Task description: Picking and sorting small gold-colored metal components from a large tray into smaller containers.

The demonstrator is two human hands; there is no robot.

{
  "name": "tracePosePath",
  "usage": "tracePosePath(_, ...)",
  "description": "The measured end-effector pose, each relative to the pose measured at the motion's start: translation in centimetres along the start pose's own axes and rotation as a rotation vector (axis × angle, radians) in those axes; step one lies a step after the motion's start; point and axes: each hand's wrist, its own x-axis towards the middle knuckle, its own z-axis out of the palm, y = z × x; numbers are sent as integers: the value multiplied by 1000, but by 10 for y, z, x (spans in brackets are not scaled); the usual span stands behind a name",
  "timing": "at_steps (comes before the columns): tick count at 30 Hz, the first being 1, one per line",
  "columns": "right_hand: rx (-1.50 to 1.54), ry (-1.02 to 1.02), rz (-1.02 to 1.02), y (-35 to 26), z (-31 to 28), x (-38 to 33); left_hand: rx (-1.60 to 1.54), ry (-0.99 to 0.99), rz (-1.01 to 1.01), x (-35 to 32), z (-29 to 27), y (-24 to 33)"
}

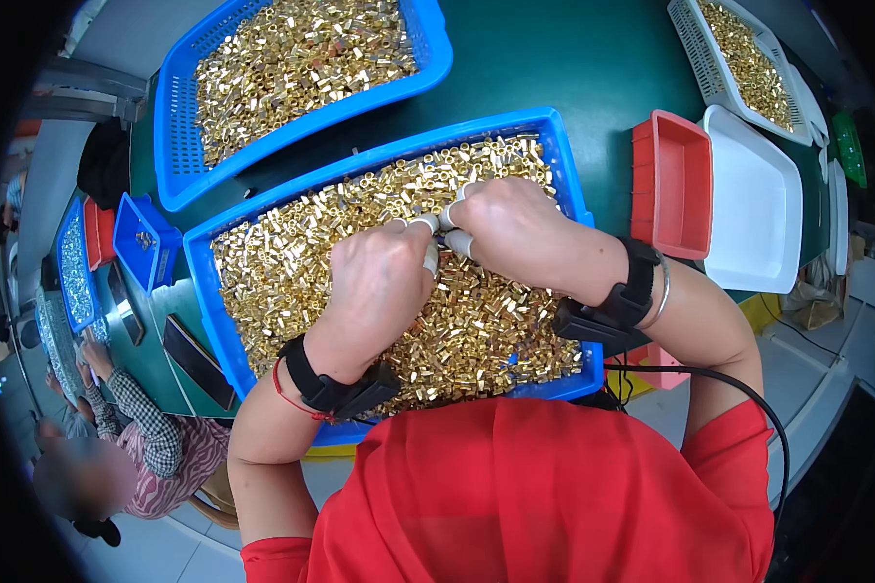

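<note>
A blue plastic basket (200,260) in front of me is filled with small gold-coloured metal fittings (287,277), many of them short hollow tubes. Over its middle, my left hand (384,270) and my right hand (506,228) meet with their fingertips close together. White finger covers sit on several fingertips of both hands. Both sets of fingers are curled and pinched just above the heap. Whatever lies between the fingertips is hidden by the hands. Black straps with small boxes are worn on both wrists.
Beyond stands a second blue basket (437,49) of similar fittings. To the right are a red bin (673,180), a white tray (753,199) and a white basket (695,49) of fittings. A small blue bin (148,243) and a co-worker (156,457) are at left. A black cable (739,381) runs by my right arm.
</note>
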Motion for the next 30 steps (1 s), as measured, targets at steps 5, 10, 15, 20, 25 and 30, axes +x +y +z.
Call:
tracePosePath(5, -28, 23, -6, -2, -1, 2, 67, -5, -1, 5, 1, 5)
tracePosePath(10, 562, -27, 109, 6, -21, -14, -4, -3, 11, 8, -2, 1)
tracePosePath(15, 745, -51, 144, 5, -22, -21, -50, -41, -39, 8, -3, 1)
tracePosePath(20, 637, -71, 131, 2, -16, -27, -65, -34, -29, 8, -2, -4)
tracePosePath(25, 71, -65, -55, -3, 1, -22, -907, -86, -384, -5, -22, -22)
tracePosePath(30, 284, -25, -53, -1, 0, -22, -1870, -239, -545, -16, -22, -34)
